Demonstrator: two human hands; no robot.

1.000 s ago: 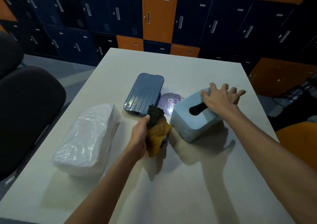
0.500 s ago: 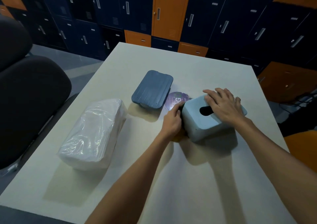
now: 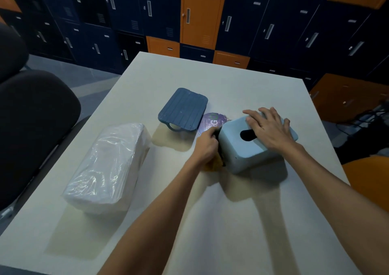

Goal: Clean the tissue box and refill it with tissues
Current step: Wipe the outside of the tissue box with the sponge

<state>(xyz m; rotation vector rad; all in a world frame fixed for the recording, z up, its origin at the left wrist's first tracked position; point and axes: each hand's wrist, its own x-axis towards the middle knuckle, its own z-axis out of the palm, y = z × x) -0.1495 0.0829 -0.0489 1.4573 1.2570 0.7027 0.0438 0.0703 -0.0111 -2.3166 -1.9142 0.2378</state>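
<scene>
Fingers (image 3: 211, 132) of left hand (image 3: 205, 147) grip yellow-dark cloth (image 3: 214, 165) against pale blue plastic tissue box (image 3: 242, 154); right hand (image 3: 267, 127) lies flat on it, near desk (image 3: 231, 243) right edge.

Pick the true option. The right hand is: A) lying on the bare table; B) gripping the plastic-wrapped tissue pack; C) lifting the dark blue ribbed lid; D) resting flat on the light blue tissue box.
D: the right hand lies, fingers straight, on top of the light blue plastic tissue box, while the left hand holds a yellow and dark cloth against its side.
</scene>
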